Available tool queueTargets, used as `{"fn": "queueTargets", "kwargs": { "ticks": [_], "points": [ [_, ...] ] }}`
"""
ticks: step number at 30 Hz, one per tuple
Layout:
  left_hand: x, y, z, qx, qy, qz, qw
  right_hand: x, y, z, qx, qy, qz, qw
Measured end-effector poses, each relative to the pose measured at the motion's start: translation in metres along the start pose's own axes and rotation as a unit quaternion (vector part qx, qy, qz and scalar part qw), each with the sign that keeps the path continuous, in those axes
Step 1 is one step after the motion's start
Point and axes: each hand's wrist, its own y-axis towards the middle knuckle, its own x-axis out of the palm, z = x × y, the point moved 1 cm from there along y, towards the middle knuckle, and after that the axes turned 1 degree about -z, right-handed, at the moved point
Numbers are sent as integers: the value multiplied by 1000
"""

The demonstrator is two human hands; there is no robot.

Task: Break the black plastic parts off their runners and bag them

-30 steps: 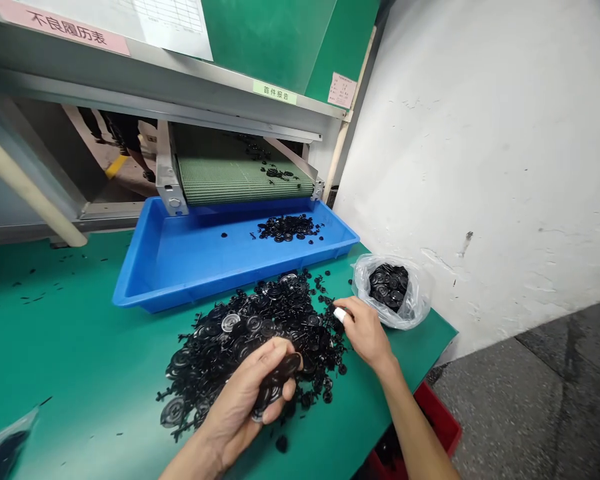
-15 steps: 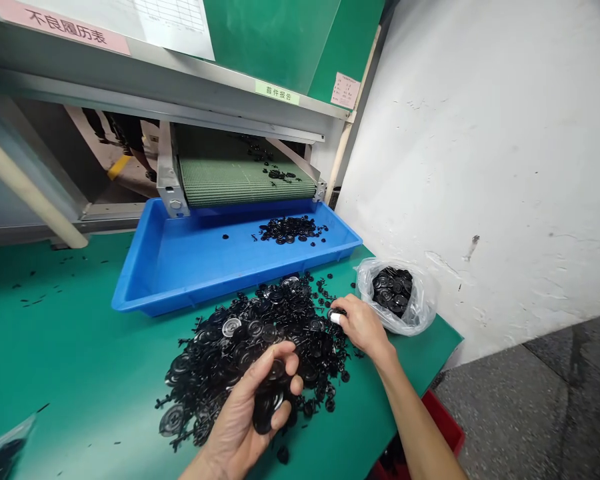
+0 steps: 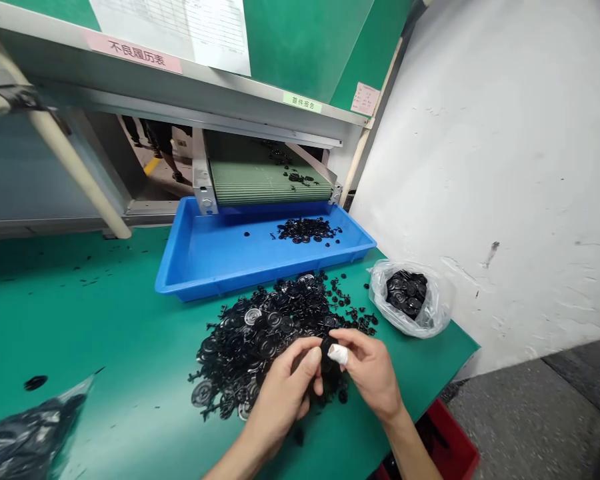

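Observation:
A heap of small black plastic discs (image 3: 270, 330) lies on the green table (image 3: 120, 333). My left hand (image 3: 285, 393) and my right hand (image 3: 370, 370) meet over the heap's near edge. Both pinch the same black plastic part (image 3: 326, 348) between their fingertips. A white wrap covers one fingertip of my right hand. More discs may sit under my left palm; I cannot tell.
A blue tray (image 3: 220, 257) with several black discs sits under a green conveyor belt (image 3: 265, 180). A clear bag of discs (image 3: 410, 300) stands at the right table edge. Another dark bag (image 3: 25, 433) lies at the near left. A red bin (image 3: 450, 447) sits below the table.
My right hand came back from the heap's far right to meet my left hand over the near edge. The view shifted left, so everything sits further right.

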Motion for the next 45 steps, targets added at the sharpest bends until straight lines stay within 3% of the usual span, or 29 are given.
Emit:
{"fn": "queueTargets", "kwargs": {
  "ticks": [6, 11, 16, 22, 27, 34, 37, 41, 45],
  "points": [
    [-4, -7, 6, 53, 120, -29, 991, 8, -21, -19, -153, -91, -7, 984],
    [-8, -8, 19, 118, 270, -55, 954, -3, -22, -24, -151, -176, -86, 969],
    [-10, -7, 21, 112, 313, -72, 940, -3, -22, -23, -134, -182, -137, 964],
    [-11, -6, 10, 33, 236, -44, 970, 10, -24, -11, -166, -140, -96, 971],
    [-13, -2, 3, -2, 153, -28, 988, 20, -21, -6, -143, -103, -81, 981],
    [-11, 0, 1, -25, 123, -21, 992, 26, -18, -5, -89, -81, -71, 990],
    [-10, 1, 3, -10, 133, -8, 991, 19, -14, -4, -76, -89, -96, 988],
    [-12, 3, 7, -7, 31, -2, 999, -4, 10, -11, -105, -143, -125, 976],
    [-15, 3, 11, -24, -132, 17, 991, -17, 60, -12, -132, -264, -108, 949]
  ]
}}
